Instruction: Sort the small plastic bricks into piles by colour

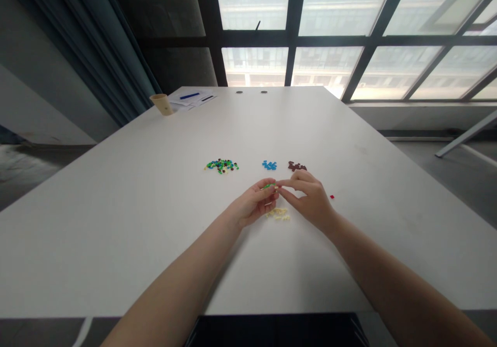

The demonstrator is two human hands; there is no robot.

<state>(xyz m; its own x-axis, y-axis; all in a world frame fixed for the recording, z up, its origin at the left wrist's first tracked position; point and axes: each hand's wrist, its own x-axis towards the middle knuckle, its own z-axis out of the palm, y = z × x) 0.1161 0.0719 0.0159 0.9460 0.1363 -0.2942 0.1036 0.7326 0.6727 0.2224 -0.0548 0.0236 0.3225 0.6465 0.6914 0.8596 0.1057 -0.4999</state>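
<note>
My left hand (252, 202) is closed over the table, with small green pieces (267, 186) held between thumb and fingers. From the right, my right hand (312, 198) meets it, thumb and index finger almost together at the left fingertips. A tiny pale bit shows there, too small to name. Just below the hands lies a group of pale yellow pieces (280, 213). Beyond them are a cluster of blue pieces (269, 165) and one of dark brown pieces (296, 166), the latter close to my right knuckles.
A mixed pile of small coloured pieces (222, 165) lies to the left on the white table (135, 222). One red piece (332, 197) sits right of my right hand. Farther off at the left edge are a beige cup (162, 104) and papers with a blue pen (189, 96).
</note>
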